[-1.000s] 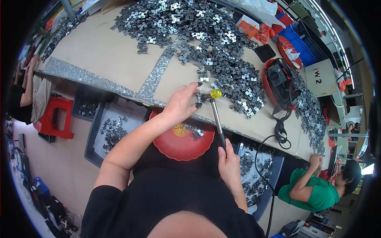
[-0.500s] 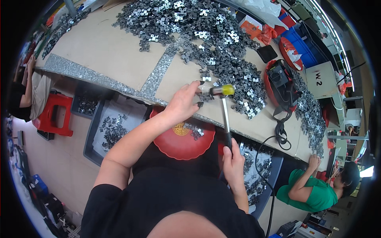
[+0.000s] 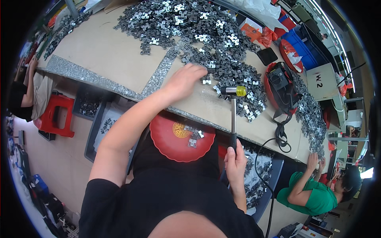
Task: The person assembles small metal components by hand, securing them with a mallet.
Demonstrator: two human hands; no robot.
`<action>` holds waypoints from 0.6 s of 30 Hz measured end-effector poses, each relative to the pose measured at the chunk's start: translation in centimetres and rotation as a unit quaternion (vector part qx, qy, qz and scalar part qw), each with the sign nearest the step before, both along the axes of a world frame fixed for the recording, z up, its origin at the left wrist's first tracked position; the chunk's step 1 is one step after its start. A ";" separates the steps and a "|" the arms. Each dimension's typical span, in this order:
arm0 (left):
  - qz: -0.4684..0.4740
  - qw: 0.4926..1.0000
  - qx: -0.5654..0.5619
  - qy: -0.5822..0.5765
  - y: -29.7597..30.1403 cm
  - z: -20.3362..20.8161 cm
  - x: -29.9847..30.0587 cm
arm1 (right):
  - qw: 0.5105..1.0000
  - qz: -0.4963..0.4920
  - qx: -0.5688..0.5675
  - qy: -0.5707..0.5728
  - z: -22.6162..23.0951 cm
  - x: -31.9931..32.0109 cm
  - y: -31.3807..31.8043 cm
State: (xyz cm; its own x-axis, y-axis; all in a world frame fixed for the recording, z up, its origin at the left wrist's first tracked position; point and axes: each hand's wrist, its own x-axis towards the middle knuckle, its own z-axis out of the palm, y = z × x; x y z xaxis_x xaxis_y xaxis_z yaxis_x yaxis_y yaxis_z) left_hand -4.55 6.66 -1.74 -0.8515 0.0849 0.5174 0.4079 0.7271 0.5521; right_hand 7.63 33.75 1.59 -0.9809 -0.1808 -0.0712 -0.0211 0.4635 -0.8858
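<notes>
My right hand (image 3: 237, 160) is closed round the black grip of a mallet (image 3: 233, 115). The mallet has a silver shaft and a head with a clear yellow face, raised over the bench's right part. At the near edge of the heap of small metal clips (image 3: 182, 23) is my left hand (image 3: 184, 81), its fingers curled down together; what lies under the fingertips is hidden. On my lap, a red scalloped plate (image 3: 170, 148) with a gold emblem holds several of the small metal pieces.
A red bowl (image 3: 270, 93) with a black corded device stands right, its cable (image 3: 260, 158) hanging over the bench edge. Under the bench are grey bins (image 3: 89, 148) of parts. A person in green (image 3: 309, 194) works at right; a red stool (image 3: 59, 119) stands left.
My left hand has moved up from beside the mallet head to the heap. The mallet has shifted right and stands more upright. Another metal piece now shows on the red plate.
</notes>
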 end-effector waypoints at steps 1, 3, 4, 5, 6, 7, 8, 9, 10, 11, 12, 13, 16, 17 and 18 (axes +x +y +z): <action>-0.038 0.999 -0.021 0.004 -0.1 -0.2 -1.2 | 1.000 -0.001 0.003 -0.004 -0.4 0.0 0.2; -0.078 0.996 -0.041 0.008 0.0 -0.3 -1.8 | 1.000 -0.003 0.007 -0.008 -0.3 0.1 0.3; -0.072 0.995 -0.063 -0.027 0.3 -0.1 -1.3 | 0.999 -0.006 0.026 -0.023 0.0 0.2 0.2; -0.065 0.992 -0.084 -0.062 0.5 0.0 -0.7 | 0.998 -0.008 0.045 -0.039 0.4 0.2 0.2; -0.065 0.992 -0.085 -0.063 0.7 0.2 0.3 | 0.998 -0.009 0.044 -0.039 0.6 0.2 0.0; -0.051 0.993 -0.076 -0.077 0.9 0.3 1.3 | 0.998 0.001 0.049 -0.037 0.8 0.2 -0.1; -0.036 0.993 -0.067 -0.091 1.2 0.3 2.0 | 0.998 0.012 0.055 -0.035 0.9 0.1 -0.3; -0.034 0.993 -0.068 -0.092 1.4 0.3 2.4 | 0.998 0.014 0.054 -0.035 1.0 -0.1 -0.5; -0.036 0.994 -0.056 -0.085 1.5 0.3 2.8 | 0.996 0.024 0.076 -0.033 1.1 -0.3 -0.8; -0.037 0.995 -0.043 -0.078 1.6 0.3 3.0 | 0.994 0.034 0.097 -0.030 1.1 -0.4 -1.1; -0.037 0.995 -0.043 -0.077 1.8 0.4 3.1 | 0.994 0.034 0.098 -0.029 1.0 -0.6 -1.2; -0.030 0.995 -0.022 -0.096 1.9 0.5 3.1 | 0.991 0.042 0.123 -0.019 0.8 -0.7 -1.3; -0.025 0.985 0.044 -0.167 1.9 0.9 3.0 | 0.984 0.054 0.169 -0.023 0.7 -1.0 -1.5; -0.027 0.971 0.088 -0.219 1.8 1.1 2.9 | 0.979 0.058 0.189 -0.037 0.6 -1.1 -1.5; -0.028 0.971 0.088 -0.219 1.6 0.9 2.7 | 0.979 0.058 0.189 -0.037 0.4 -1.1 -1.4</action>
